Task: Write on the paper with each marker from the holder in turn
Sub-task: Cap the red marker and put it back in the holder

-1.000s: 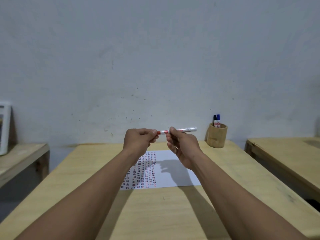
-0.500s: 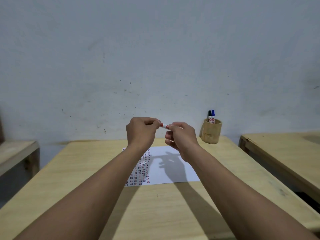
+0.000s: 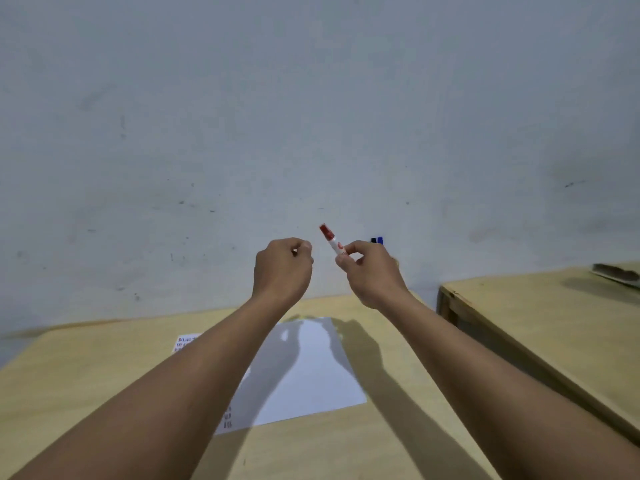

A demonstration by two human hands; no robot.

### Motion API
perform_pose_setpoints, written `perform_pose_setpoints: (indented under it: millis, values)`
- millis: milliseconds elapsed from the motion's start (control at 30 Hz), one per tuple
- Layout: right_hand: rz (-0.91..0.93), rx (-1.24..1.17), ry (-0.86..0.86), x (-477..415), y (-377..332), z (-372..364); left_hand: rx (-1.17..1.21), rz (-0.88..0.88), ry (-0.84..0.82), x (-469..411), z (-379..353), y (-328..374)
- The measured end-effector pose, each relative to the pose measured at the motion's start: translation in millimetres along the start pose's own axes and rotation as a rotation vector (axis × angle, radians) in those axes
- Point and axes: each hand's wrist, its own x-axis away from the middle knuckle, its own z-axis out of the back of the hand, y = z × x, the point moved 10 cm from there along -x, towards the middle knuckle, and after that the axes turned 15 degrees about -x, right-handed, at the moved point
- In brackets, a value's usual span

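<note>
My right hand pinches a white marker with a red cap, held above the table with its capped end tilted up and to the left. A short gap away to the left, my left hand has its fingers curled shut with nothing visible in them. Below both hands a white paper lies on the wooden table, with rows of red marks along its left side, mostly covered by my left forearm. The tips of a black and a blue marker show just above my right hand, which hides the holder.
A second wooden table stands to the right, separated by a narrow gap, with a flat dark object at its far end. A grey wall runs directly behind both tables.
The hands, joined at the marker's tip before, have parted. The red cap now sits on the marker, which has swung from level to tilted upward. The view has shifted left and tilted.
</note>
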Motion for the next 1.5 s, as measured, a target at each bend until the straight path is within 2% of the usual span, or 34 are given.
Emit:
perform_pose_setpoints:
  millis: [200, 400, 500, 600, 700, 900, 1067, 1200, 1367, 1500]
  values:
    - [0.024, -0.092, 0.078, -51.9, 12.9, 43.8, -0.089, -0.075, -0.169, -12.3, -83.4, 6.9]
    - [0.085, -0.037, 0.201, -92.5, 27.6, 80.7, -0.114, -0.091, -0.284, -28.1, -155.8, 10.0]
    - [0.064, 0.041, 0.206, -109.2, 44.6, 84.0, -0.091, -0.062, -0.302, -35.4, -184.1, 7.2]
    - [-0.017, 0.107, 0.139, -121.9, 70.1, 75.4, -0.089, -0.061, -0.300, -39.0, -202.9, 9.5]
    - [-0.073, 0.134, 0.050, -126.3, 92.3, 64.9, -0.053, -0.057, -0.302, -40.2, -215.8, 9.9]
    - [-0.117, 0.145, -0.019, -128.7, 110.7, 52.6, -0.007, -0.034, -0.281, -38.6, -227.5, 4.4]
    - [-0.018, 0.180, 0.036, -131.0, 98.8, 56.3, 0.026, -0.048, -0.285, -38.0, -229.7, 1.6]
    - [0.090, 0.327, -0.041, -129.8, 85.5, 45.3, 0.037, -0.055, -0.285, -36.9, -228.2, 2.4]
    - [0.110, 0.479, -0.095, -130.8, 85.1, 41.6, 0.041, -0.053, -0.281, -36.3, -227.5, 2.2]
    - [0.127, 0.463, -0.070, -131.3, 86.5, 45.7, 0.034, -0.046, -0.277, -36.3, -225.9, 2.2]
